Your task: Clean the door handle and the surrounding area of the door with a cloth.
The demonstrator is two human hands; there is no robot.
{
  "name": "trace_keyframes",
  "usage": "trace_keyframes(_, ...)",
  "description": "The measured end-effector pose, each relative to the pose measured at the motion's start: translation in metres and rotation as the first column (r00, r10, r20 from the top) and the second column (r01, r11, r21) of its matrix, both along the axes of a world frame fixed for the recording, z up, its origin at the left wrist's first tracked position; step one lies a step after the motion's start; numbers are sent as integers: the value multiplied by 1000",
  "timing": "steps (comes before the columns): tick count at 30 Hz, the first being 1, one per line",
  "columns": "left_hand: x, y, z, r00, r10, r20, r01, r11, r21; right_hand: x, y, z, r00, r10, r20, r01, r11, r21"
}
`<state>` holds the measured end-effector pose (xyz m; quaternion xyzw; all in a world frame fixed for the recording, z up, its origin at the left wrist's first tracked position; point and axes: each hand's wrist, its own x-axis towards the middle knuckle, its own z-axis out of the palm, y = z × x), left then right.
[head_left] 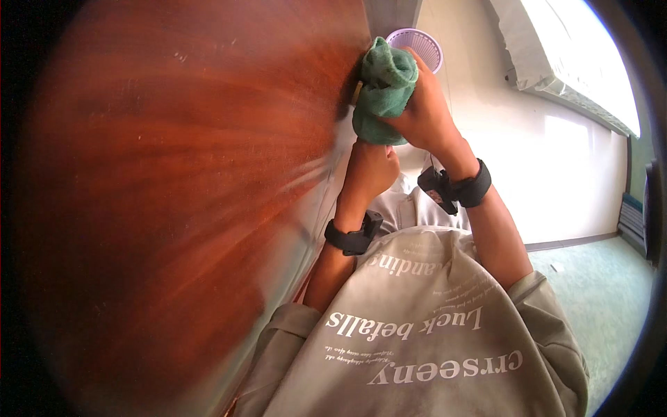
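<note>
A bunched green cloth (386,80) stands upright close to the edge of a large reddish-brown wooden panel (194,167). My right hand (429,108) is wrapped round the cloth's right side, thumb across its front. Just below the cloth, my left hand (374,169) is curled into a fist. Whatever lies inside that fist is hidden, and I cannot tell whether it grips the cloth's lower end. A small yellowish piece (358,92) shows between the cloth and the panel; the cloth covers anything within its folds.
A lilac perforated basket (425,45) sits beyond my right hand. White-covered furniture (556,59) stands at the upper right, above a pale wall (535,167). Greenish floor (604,292) lies at the lower right. Black bands with small devices circle both wrists.
</note>
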<state>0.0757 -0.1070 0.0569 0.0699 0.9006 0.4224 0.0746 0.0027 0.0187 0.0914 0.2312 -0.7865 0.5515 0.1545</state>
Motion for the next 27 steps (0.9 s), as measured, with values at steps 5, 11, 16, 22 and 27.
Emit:
trace_keyframes(5,-1,1,-7,1000,-11,-20,12,999,29,-1,1,-7,986,-18,163,38,992,-121)
trace_keyframes(11,1,-1,-7,995,-24,-96,18,998,-60,-7,5,-13,959,77,272,-17,976,-218)
trace_keyframes(16,-1,5,4,996,8,-87,-6,1000,27,-16,11,-15,934,98,344,-4,964,-264)
trace_keyframes(22,4,5,-3,999,-48,-2,48,998,-41,1,9,-9,870,124,476,63,931,-359)
trace_keyframes(27,5,3,-13,987,-81,-140,93,993,79,22,-12,-2,976,-56,209,109,962,-250)
